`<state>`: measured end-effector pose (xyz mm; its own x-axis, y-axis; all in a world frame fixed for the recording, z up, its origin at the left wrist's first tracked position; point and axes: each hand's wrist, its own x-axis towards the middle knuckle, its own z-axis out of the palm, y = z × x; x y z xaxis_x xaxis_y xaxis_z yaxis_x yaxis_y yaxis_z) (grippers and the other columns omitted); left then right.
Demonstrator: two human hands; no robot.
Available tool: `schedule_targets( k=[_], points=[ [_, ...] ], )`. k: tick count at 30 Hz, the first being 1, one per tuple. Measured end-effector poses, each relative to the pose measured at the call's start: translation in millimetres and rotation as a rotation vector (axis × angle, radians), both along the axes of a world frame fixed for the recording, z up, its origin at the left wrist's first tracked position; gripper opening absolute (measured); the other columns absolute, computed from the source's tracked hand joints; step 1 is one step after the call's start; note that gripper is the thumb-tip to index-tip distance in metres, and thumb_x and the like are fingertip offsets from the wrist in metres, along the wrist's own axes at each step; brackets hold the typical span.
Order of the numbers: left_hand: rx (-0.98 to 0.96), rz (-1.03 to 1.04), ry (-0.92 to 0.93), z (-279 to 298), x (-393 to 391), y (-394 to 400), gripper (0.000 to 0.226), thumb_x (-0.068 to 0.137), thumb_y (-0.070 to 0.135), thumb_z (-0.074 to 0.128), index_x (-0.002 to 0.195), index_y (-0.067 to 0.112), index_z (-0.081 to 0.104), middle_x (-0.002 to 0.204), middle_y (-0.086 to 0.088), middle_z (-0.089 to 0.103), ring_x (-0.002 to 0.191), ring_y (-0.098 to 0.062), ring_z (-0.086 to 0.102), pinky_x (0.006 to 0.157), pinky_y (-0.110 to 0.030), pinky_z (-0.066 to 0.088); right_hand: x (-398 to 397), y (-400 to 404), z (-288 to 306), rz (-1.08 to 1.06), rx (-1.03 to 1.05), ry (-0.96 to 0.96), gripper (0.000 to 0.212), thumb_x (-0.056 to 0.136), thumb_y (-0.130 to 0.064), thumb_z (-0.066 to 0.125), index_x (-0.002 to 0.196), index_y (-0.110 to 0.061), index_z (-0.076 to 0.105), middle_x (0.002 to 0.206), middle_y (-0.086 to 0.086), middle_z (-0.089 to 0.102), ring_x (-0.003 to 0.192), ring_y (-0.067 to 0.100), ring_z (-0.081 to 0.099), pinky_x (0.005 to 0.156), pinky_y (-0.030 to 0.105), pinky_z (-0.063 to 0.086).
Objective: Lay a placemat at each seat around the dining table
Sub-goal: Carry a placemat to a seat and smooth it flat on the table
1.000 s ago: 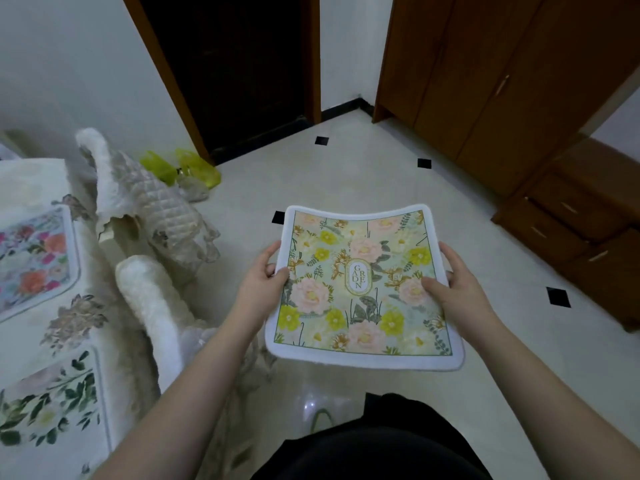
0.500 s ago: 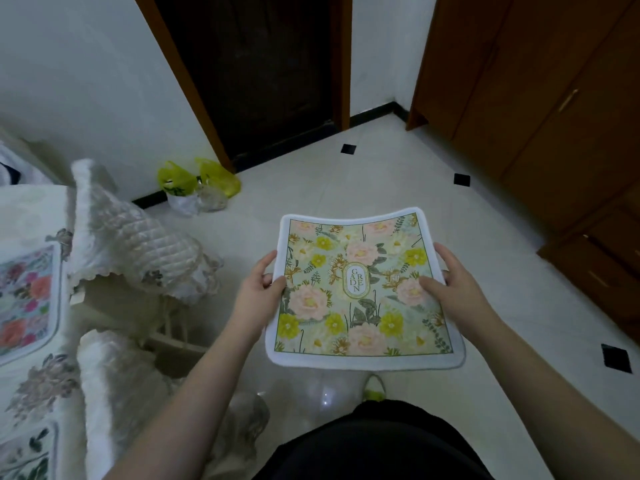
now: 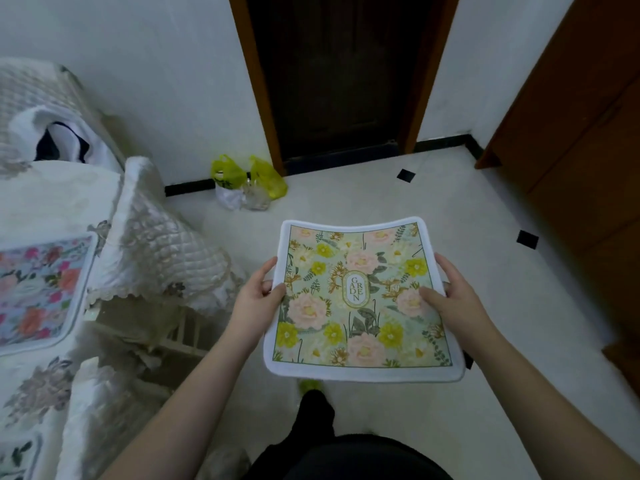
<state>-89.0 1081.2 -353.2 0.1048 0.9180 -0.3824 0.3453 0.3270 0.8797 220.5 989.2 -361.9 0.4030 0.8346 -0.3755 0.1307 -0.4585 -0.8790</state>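
Observation:
I hold a square floral placemat (image 3: 360, 303) with a white border and the word GARDEN in its middle, flat over the floor. My left hand (image 3: 258, 296) grips its left edge, thumb on top. My right hand (image 3: 450, 299) grips its right edge, thumb on the print. The dining table (image 3: 45, 199) with a white cloth stands at the left. A pink-flowered placemat (image 3: 38, 289) lies on it, and a green-leafed one (image 3: 17, 455) shows at the bottom left corner.
Two chairs with quilted white covers (image 3: 156, 251) (image 3: 93, 410) stand along the table's right side. Yellow-green plastic bags (image 3: 249, 181) lie by the wall beside a dark doorway (image 3: 343, 74). A wooden cabinet (image 3: 588, 150) lines the right side.
The view has turned left and advanced along the table; the doorway is now ahead and the cabinet further right. Both hands keep the same grip on the placemat.

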Motion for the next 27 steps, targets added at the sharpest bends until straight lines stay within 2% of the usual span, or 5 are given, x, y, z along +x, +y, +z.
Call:
schedule_targets(
  k=[8, 15, 19, 25, 27],
  points=[
    [-0.008, 0.076, -0.061, -4, -40, 107, 0.054, 0.099, 0.013, 0.056, 0.145, 0.036, 0.041, 0.093, 0.002, 0.078, 0.084, -0.020, 0.076, 0.080, -0.051, 0.059, -33, 136, 7, 0.107, 0.037, 0.005, 0.062, 0.094, -0.009, 0.060, 0.140, -0.046, 0.040, 0.104, 0.001, 0.073, 0.086, 0.023, 0.074, 0.076, 0.052, 0.060],
    [0.080, 0.076, 0.006, 21, -79, 192, 0.054, 0.098, 0.015, 0.058, 0.139, 0.046, 0.040, 0.090, 0.012, 0.077, 0.079, -0.011, 0.075, 0.068, -0.039, 0.062, -66, 235, 13, 0.121, 0.037, 0.071, 0.065, 0.095, -0.007, 0.060, 0.146, -0.039, 0.037, 0.105, 0.006, 0.074, 0.085, 0.028, 0.074, 0.074, 0.055, 0.060],
    [0.022, 0.180, -0.110, 23, -83, 228, 0.052, 0.099, 0.011, 0.056, 0.140, 0.040, 0.044, 0.088, 0.006, 0.078, 0.076, -0.016, 0.076, 0.056, -0.031, 0.059, -72, 283, 16, 0.151, 0.037, 0.075, 0.066, 0.095, -0.007, 0.060, 0.146, -0.041, 0.036, 0.105, 0.006, 0.074, 0.086, 0.027, 0.074, 0.076, 0.054, 0.059],
    [-0.012, 0.236, -0.080, 12, -75, 285, 0.054, 0.098, 0.011, 0.056, 0.144, 0.036, 0.043, 0.088, 0.004, 0.078, 0.076, -0.017, 0.076, 0.061, -0.034, 0.060, -62, 362, 11, 0.206, 0.046, 0.089, 0.065, 0.095, -0.005, 0.059, 0.144, -0.043, 0.038, 0.102, 0.001, 0.075, 0.085, 0.025, 0.074, 0.075, 0.052, 0.060],
    [-0.008, 0.219, -0.019, 8, -72, 309, 0.056, 0.098, 0.013, 0.057, 0.147, 0.034, 0.039, 0.089, 0.004, 0.078, 0.079, -0.017, 0.076, 0.071, -0.041, 0.061, -57, 391, 5, 0.227, 0.052, 0.095, 0.065, 0.095, -0.006, 0.059, 0.145, -0.042, 0.037, 0.104, 0.002, 0.075, 0.086, 0.025, 0.074, 0.076, 0.053, 0.059]
  ],
)
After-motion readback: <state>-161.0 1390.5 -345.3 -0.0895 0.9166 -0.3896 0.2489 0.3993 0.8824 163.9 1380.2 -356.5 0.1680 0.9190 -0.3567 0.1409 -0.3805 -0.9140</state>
